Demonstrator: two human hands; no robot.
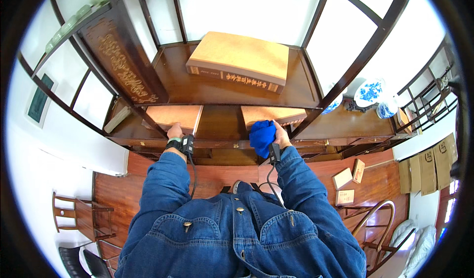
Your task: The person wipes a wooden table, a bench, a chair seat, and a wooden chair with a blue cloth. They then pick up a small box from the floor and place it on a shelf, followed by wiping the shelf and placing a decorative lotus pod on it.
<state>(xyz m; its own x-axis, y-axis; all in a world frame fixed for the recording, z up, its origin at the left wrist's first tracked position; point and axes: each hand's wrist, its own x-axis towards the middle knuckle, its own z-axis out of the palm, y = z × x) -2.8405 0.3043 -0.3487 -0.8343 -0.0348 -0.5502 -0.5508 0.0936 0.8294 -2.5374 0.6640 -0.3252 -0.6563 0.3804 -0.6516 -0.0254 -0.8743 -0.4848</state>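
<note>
A dark wooden display shelf (pixel 218 122) stands before me. My left hand (pixel 175 130) is at the near edge of a tan-covered thick book (pixel 174 115) lying on the lower shelf; whether it grips the book cannot be told. In my right hand (pixel 282 135) is a crumpled blue cloth (pixel 262 137), held beside the near edge of another tan book (pixel 272 113) on the same shelf. On the level above lies a large thick book (pixel 240 55) with a dark spine bearing writing. My right fingertips are partly hidden by the cloth.
Dark posts (pixel 363 52) rise in front of the shelves. Blue-and-white porcelain (pixel 369 92) stands at the right, green ceramics (pixel 68 25) at upper left. Several boxes or books (pixel 342 178) lie on the wooden floor near cardboard (pixel 426 170). Chairs (pixel 83 215) stand on both sides.
</note>
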